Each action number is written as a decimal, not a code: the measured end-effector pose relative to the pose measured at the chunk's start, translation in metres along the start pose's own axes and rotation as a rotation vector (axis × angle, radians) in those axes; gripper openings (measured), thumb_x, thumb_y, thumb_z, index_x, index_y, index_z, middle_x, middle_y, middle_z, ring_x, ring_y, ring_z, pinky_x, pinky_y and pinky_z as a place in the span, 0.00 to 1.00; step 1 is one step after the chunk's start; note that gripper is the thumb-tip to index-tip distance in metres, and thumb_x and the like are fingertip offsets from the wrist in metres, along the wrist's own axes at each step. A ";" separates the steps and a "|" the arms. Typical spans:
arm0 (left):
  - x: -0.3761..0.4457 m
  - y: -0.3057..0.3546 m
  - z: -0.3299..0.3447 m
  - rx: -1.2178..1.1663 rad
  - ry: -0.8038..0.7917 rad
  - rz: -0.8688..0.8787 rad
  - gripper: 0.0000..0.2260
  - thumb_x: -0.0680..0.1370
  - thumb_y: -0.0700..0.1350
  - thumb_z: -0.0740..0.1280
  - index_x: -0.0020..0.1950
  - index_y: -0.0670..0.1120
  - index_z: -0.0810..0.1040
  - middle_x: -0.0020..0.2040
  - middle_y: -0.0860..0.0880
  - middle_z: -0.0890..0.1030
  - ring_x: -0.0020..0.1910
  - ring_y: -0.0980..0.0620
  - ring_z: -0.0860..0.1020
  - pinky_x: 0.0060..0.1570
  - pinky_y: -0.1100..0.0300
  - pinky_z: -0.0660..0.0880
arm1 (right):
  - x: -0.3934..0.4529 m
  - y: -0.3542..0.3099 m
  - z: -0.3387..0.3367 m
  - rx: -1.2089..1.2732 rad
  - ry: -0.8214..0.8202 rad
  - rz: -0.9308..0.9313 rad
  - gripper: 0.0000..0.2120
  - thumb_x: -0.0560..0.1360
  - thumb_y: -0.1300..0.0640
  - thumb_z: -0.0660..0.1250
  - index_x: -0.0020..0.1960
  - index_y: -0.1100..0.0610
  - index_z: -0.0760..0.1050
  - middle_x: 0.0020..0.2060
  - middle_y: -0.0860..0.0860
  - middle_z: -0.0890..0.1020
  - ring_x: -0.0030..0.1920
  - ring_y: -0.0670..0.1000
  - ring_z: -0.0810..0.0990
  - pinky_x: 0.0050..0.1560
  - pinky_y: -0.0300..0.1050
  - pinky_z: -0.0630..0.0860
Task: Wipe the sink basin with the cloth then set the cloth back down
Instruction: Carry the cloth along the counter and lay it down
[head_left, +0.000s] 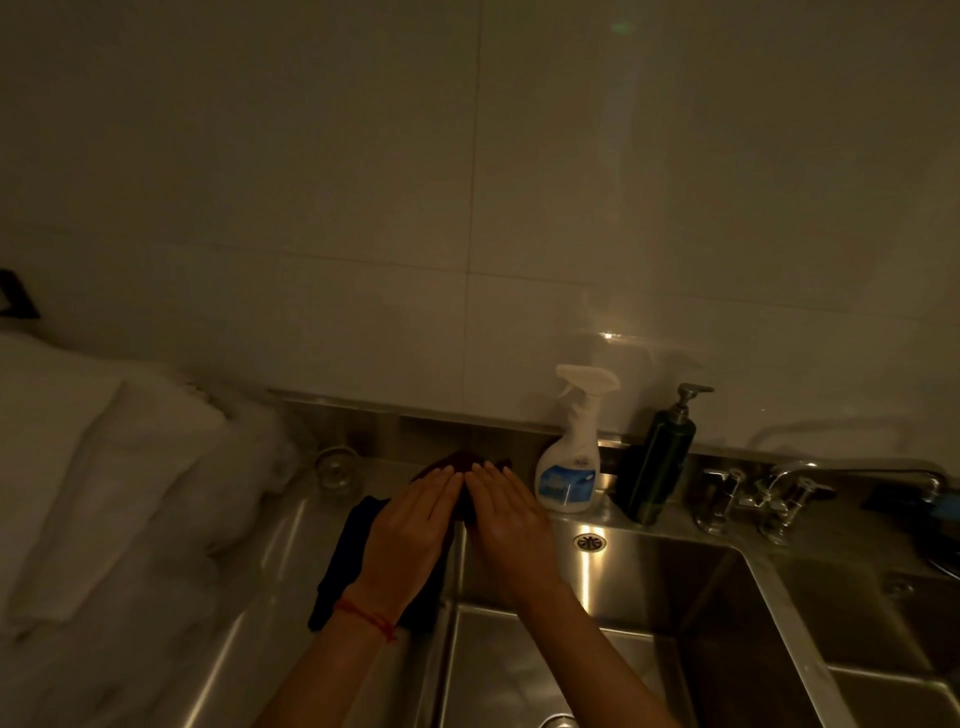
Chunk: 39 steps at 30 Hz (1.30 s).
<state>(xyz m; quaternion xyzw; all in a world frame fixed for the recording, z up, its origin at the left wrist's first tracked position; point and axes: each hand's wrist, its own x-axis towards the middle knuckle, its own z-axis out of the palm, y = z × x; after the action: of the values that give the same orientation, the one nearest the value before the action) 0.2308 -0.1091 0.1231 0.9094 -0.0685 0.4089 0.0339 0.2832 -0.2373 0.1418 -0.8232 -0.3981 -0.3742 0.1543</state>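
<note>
A dark reddish cloth (459, 460) lies on the steel ledge behind the sink basin's (613, 670) back left corner. My left hand (410, 525) and my right hand (506, 519) rest flat on it side by side, palms down and fingers stretched out, covering most of it. Neither hand is curled around the cloth. A second, dark blue cloth (347, 551) lies on the drainboard under my left wrist, which wears a red string. The light is dim.
A white spray bottle (569, 467) and a dark green pump dispenser (658, 467) stand on the back ledge right of my hands. Further right sit the faucet (779, 493) and a second basin (883, 649). A glass (337, 467) and stacked white towels (104, 493) are on the left.
</note>
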 end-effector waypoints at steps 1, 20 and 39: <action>-0.004 0.000 -0.005 -0.014 0.016 -0.011 0.13 0.81 0.39 0.60 0.51 0.36 0.84 0.50 0.40 0.85 0.47 0.45 0.86 0.46 0.53 0.82 | -0.001 -0.004 -0.002 0.009 0.004 -0.013 0.24 0.51 0.59 0.83 0.46 0.60 0.83 0.45 0.54 0.86 0.47 0.50 0.84 0.50 0.45 0.79; -0.046 0.002 -0.048 0.039 -0.095 -0.156 0.24 0.66 0.49 0.78 0.54 0.34 0.82 0.51 0.39 0.85 0.48 0.45 0.86 0.43 0.53 0.83 | -0.014 -0.035 -0.020 0.110 0.032 -0.060 0.24 0.52 0.63 0.82 0.47 0.63 0.82 0.46 0.58 0.85 0.47 0.54 0.84 0.48 0.50 0.80; -0.076 -0.010 -0.058 0.273 0.043 0.218 0.29 0.84 0.37 0.43 0.49 0.38 0.85 0.47 0.41 0.86 0.45 0.46 0.86 0.42 0.53 0.84 | -0.051 -0.033 -0.025 0.203 -0.039 -0.073 0.25 0.50 0.62 0.83 0.46 0.62 0.83 0.44 0.57 0.86 0.45 0.52 0.85 0.46 0.48 0.80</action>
<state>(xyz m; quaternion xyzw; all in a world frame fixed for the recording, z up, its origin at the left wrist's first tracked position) 0.1396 -0.0853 0.1048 0.8838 -0.1100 0.4350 -0.1330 0.2247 -0.2576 0.1196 -0.7953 -0.4667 -0.3214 0.2155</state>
